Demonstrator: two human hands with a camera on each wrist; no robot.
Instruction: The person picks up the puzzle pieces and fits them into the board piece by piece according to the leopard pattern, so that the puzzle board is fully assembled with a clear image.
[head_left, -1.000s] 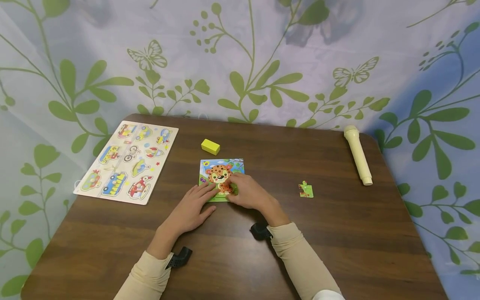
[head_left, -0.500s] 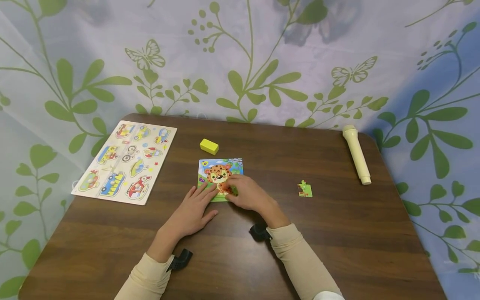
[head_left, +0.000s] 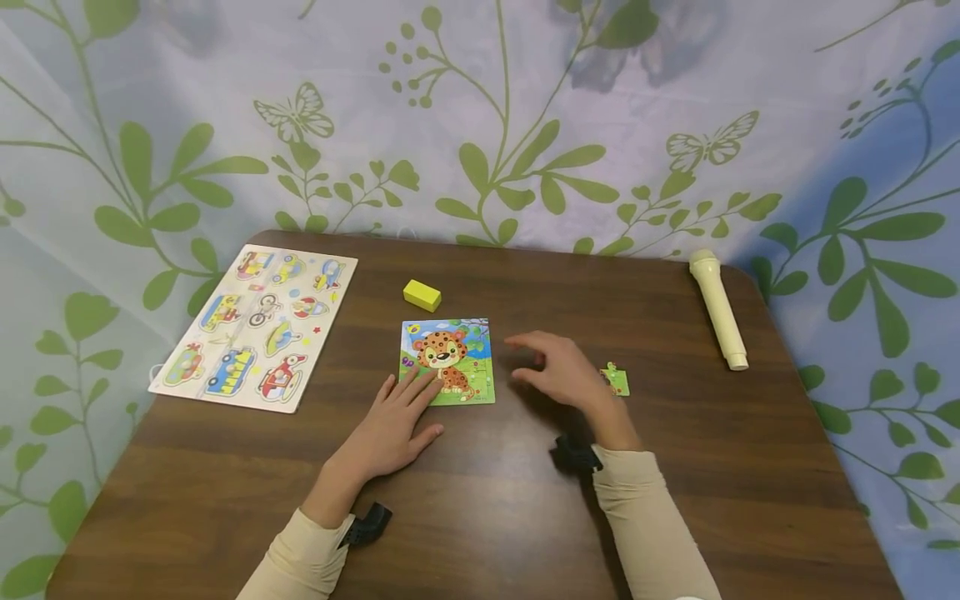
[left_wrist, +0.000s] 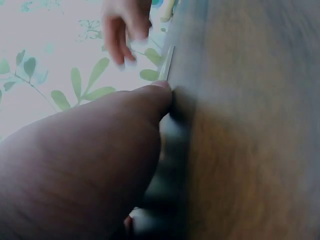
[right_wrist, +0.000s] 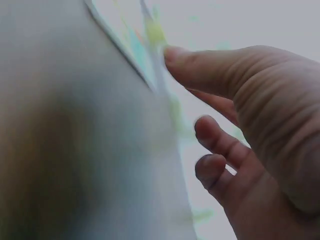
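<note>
A square leopard jigsaw puzzle (head_left: 447, 350) lies flat on the table, most of its picture joined up. My left hand (head_left: 390, 425) rests with straight fingers on its lower left part. To the right of the puzzle, my right hand (head_left: 558, 371) is raised over the table with loosely bent fingers and nothing between thumb and fingertips. Just beyond that hand lies a loose green puzzle piece (head_left: 618, 381), its left side partly hidden by the hand. In the right wrist view the thumb and fingers (right_wrist: 212, 172) stand apart from each other.
A yellow block (head_left: 422, 296) sits behind the puzzle. On the left lies a white board with vehicle pictures (head_left: 255, 329). A cream toy microphone (head_left: 718, 310) lies at the back right of the brown table (head_left: 480, 517), with a leaf-patterned cloth (head_left: 510, 100) behind.
My right hand has left the puzzle and moved right, toward the loose piece. The puzzle's lower right corner now shows. My left hand stays on the puzzle.
</note>
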